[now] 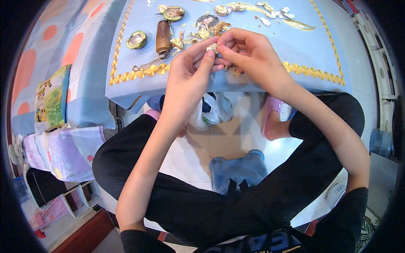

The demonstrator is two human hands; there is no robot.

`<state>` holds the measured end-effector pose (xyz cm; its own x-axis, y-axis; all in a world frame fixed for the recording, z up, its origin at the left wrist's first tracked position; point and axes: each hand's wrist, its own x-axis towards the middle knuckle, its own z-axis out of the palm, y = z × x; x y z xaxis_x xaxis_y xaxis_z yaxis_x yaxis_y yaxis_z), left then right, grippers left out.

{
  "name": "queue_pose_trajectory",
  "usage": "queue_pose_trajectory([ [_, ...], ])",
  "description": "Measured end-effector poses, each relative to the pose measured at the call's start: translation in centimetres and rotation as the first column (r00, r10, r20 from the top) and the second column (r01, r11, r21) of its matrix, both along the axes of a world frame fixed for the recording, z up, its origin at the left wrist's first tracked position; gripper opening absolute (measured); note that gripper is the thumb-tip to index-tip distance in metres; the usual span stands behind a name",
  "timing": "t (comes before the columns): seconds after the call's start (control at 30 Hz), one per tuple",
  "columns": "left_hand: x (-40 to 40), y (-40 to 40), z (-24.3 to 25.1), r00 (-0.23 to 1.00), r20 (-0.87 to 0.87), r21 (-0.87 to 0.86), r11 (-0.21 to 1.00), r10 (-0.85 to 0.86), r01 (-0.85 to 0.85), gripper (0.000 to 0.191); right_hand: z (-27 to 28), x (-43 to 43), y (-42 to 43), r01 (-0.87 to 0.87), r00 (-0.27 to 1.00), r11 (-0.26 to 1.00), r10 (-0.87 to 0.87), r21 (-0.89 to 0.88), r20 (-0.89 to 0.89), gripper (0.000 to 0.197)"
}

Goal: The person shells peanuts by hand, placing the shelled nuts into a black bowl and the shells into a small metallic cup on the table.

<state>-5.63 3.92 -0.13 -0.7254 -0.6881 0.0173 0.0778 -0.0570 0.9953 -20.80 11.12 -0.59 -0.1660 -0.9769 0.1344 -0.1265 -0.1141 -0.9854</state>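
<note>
Above the near edge of a covered table, my left hand pinches a small pale piece of nut kernel between thumb and fingers. The thumb and forefinger of my right hand meet on the same piece from the other side. Behind my hands lies a heap of yellowish peelings and shell scraps. To the left rests a tool with a wooden handle; its metal end points towards me. Two halves of a green-husked nut, probably walnut, sit near it, one half further left and the other half beyond the handle.
The light-blue tablecloth has a gold patterned border. Pale kernels and white crumbs lie at the far side. Below the table are a white plastic bag and a blue water jug. A covered seat with a cushion stands left.
</note>
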Motion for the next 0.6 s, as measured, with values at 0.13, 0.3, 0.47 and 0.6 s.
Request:
queue_pose_trajectory([
  [0.13, 0.2, -0.2, 0.0, 0.999, -0.010, 0.014, 0.999, -0.033, 0.033, 0.032, -0.3, -0.7, -0.1, -0.044, 0.997, 0.995, 0.038, 0.089, 0.070, 0.019],
  [0.3, 0.3, -0.3, -0.5, 1.000, 0.004, -0.055, 0.998, -0.030, 0.030, 0.031, -0.2, -1.1, -0.2, -0.117, 0.987, 0.989, 0.106, 0.092, 0.118, 0.018],
  [0.47, 0.3, -0.3, -0.5, 0.998, -0.002, -0.035, 0.998, -0.056, 0.056, 0.030, 0.3, -1.5, -0.1, -0.149, 0.978, 0.980, 0.127, 0.130, 0.164, 0.016],
  [0.6, 0.1, -0.1, -0.9, 1.000, 0.008, -0.083, 0.997, -0.007, 0.008, 0.029, 0.2, -1.7, -0.3, -0.172, 0.978, 0.975, 0.151, 0.141, 0.144, 0.015],
])
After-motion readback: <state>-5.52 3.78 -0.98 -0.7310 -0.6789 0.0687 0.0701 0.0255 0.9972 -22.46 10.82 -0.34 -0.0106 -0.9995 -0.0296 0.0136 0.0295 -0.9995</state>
